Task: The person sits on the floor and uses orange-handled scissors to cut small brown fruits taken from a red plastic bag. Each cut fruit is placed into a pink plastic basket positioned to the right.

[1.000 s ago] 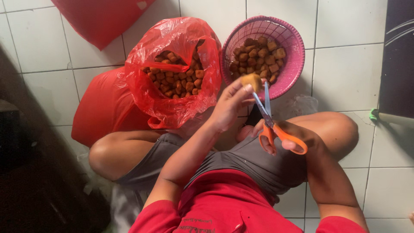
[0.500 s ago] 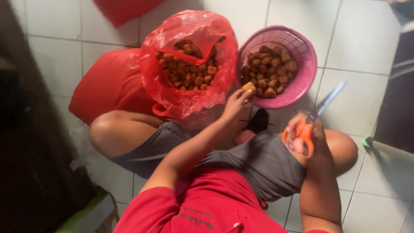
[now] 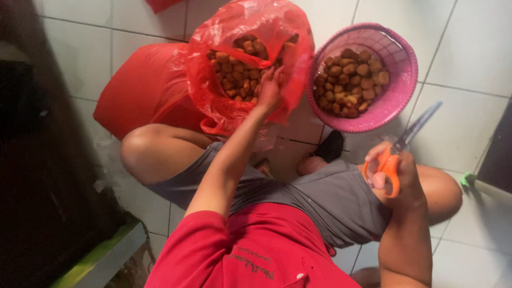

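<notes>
Left hand: (image 3: 270, 88) reaches into mouth of red bag, fingers bent down onto the brown pieces; cannot tell if it has closed on one or only touches.
Red bag: (image 3: 213, 101) thin plastic, mouth open, on floor tiles toward far edge of view, just left of basket; its right side nearly touches basket rim.
Brown pieces (bag): (image 3: 234, 74) small round, tan-brown lumps, piled inside bag; kind not clear.
Right hand: (image 3: 397, 173) over right knee, fingers clamped round scissors' handles, thumb side up.
Scissors: (image 3: 400, 146) orange handles, grey-blue blades; blades together as far as seen, pointing up-right, away from basket; blurred at tip.
Basket: (image 3: 397, 58) pink plastic, round, slotted wall, on floor at far right, ahead of right knee.
Brown pieces (basket): (image 3: 349, 80) same sort of lumps, fill basket bottom, some darker.
Red sack: (image 3: 144, 88) bigger, opaque red, lies behind and left of bag, touching it; left knee just in front.
Person: seated on floor, knees spread; grey shorts (image 3: 325, 197), red shirt (image 3: 250, 250) at near edge of view. Dark footwear (image 3: 329, 146) between legs, near basket's near side.
Floor: (image 3: 469, 32) pale square tiles, dark grout lines.
Left edge: dark furniture or panel (image 3: 37, 160), detail lost in shadow; greenish ledge (image 3: 101, 258) at near-left corner.
Right edge: green-tipped pole (image 3: 482, 186), partly cut off.
</notes>
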